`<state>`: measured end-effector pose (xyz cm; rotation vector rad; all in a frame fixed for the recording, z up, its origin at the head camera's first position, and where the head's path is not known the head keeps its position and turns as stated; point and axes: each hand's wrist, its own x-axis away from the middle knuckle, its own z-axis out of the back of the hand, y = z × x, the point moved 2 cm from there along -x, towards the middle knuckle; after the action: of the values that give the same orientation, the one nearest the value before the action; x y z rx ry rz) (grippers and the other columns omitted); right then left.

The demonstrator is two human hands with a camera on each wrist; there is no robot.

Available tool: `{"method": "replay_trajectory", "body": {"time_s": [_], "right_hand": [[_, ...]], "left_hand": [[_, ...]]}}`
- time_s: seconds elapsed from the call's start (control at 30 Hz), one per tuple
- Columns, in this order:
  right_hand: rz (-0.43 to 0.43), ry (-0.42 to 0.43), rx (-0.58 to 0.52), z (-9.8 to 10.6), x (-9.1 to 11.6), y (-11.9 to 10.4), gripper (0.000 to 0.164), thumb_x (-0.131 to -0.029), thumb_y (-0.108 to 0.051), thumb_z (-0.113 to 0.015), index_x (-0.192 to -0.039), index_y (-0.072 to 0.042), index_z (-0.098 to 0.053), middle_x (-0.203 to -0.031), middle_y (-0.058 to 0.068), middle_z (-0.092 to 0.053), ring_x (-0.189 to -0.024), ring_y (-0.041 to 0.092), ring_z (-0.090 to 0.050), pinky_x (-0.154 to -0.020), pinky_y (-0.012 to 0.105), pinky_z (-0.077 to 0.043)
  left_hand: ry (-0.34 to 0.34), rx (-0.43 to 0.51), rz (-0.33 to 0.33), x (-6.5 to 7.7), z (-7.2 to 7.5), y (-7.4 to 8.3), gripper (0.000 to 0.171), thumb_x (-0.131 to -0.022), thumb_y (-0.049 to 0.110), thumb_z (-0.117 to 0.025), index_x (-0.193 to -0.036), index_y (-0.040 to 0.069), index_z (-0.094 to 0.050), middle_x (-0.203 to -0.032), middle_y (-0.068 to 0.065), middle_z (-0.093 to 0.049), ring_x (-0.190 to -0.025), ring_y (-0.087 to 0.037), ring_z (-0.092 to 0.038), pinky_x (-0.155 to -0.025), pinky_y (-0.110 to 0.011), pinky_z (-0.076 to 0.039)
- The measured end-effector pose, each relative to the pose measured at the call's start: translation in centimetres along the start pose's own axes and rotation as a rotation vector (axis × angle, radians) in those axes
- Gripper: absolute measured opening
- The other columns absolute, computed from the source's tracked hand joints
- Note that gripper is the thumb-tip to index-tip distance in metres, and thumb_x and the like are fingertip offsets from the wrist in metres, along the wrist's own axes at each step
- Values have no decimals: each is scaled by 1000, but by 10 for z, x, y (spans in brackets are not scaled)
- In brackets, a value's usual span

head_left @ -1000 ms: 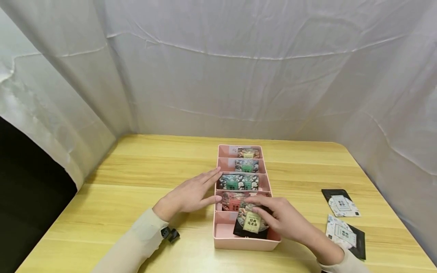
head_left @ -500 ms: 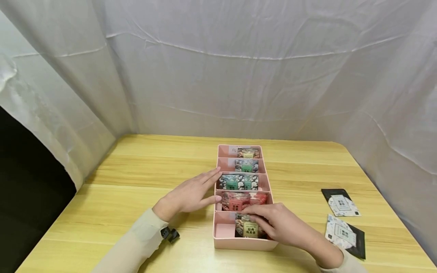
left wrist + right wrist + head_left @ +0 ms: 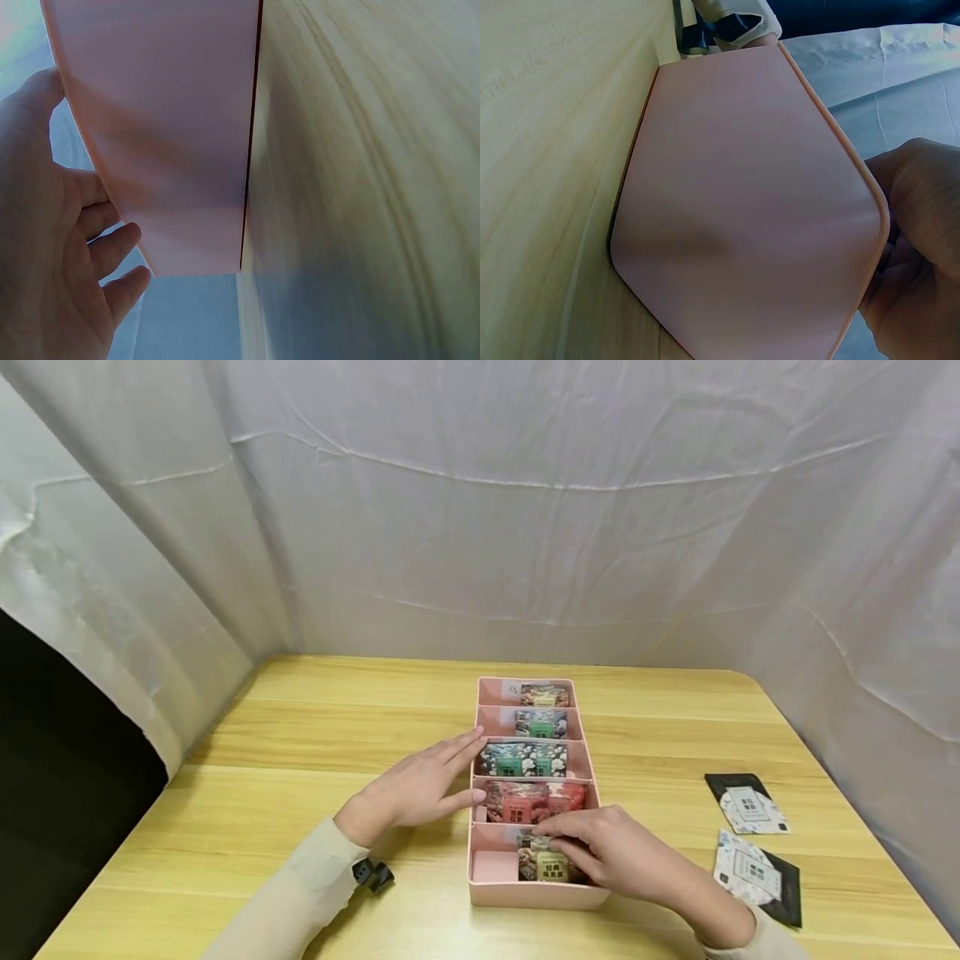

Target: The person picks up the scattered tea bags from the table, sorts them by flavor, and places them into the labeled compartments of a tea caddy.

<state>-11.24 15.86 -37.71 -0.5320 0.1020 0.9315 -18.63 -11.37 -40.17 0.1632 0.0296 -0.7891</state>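
A long pink divided box stands on the table, with tea sachets in its compartments. My left hand rests with straight fingers along its left rim; in the left wrist view the fingertips meet that edge. My right hand reaches over the near right corner and pinches the top of a black oolong tea sachet with a yellow label. That sachet stands low in the front compartment, its right part hidden by my fingers. In the right wrist view, the box wall hides my right fingertips.
Red sachets fill the compartment behind, then green-labelled ones, a blue-green one and a yellow-labelled one at the back. Two black-and-white sachets lie on the table at right. A pale curtain surrounds the table.
The oolong sachet has gone from tilted above the front compartment down into it, my right hand lowering with it. The red sachets show more fully. My left hand has stayed in place.
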Motion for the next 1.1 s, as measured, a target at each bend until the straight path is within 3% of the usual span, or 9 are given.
{"method": "replay_trajectory", "body": {"time_s": [0.13,0.23,0.37,0.47,0.7,1.1], "right_hand": [[3,2,1,3,0,0,25,-93,-8,-66,-117,-16,-71,-105,-6,-71,-77,-5,-57,-65,19,-52],[-24,36,-34,8,0,2,26,-94,-9,-65,-118,-16,-71,-105,-5,-72,-68,-6,-53,-60,18,-49],[-94,120,-97,19,-2,7,28,-94,-8,-65,-121,-15,-70,-106,-1,-72,-58,-5,-48,-55,19,-49],[-163,168,-146,29,-6,14,29,-94,-8,-64,-122,-14,-68,-100,-1,-71,-60,-2,-55,-55,21,-53],[-242,162,-181,46,-33,31,28,-98,-10,-60,-125,-12,-67,-77,-7,-61,-61,5,-59,-53,25,-52],[-318,142,-184,64,-85,65,27,-101,-10,-55,-125,-12,-66,-77,2,-61,-56,20,-57,-43,29,-46]], "left_hand": [[-2,-5,4,0,0,0,86,-97,69,-21,-158,9,-14,-163,-7,-7,-145,-29,-22,-117,-43,-23],[-3,-10,7,-1,-1,0,86,-97,70,-20,-158,10,-14,-163,-6,-7,-146,-28,-22,-117,-42,-23],[-10,-9,17,1,-1,-1,86,-96,70,-20,-158,10,-14,-163,-6,-7,-146,-26,-20,-117,-41,-22],[-11,-5,26,2,-1,-1,87,-96,71,-20,-158,10,-14,-163,-5,-7,-146,-25,-19,-117,-40,-21],[-6,-1,28,3,0,-1,87,-96,71,-21,-158,10,-14,-163,-6,-8,-146,-25,-20,-117,-41,-22],[-5,1,17,0,-3,5,86,-96,70,-21,-158,11,-12,-163,-7,-9,-146,-27,-20,-117,-44,-23]]}}
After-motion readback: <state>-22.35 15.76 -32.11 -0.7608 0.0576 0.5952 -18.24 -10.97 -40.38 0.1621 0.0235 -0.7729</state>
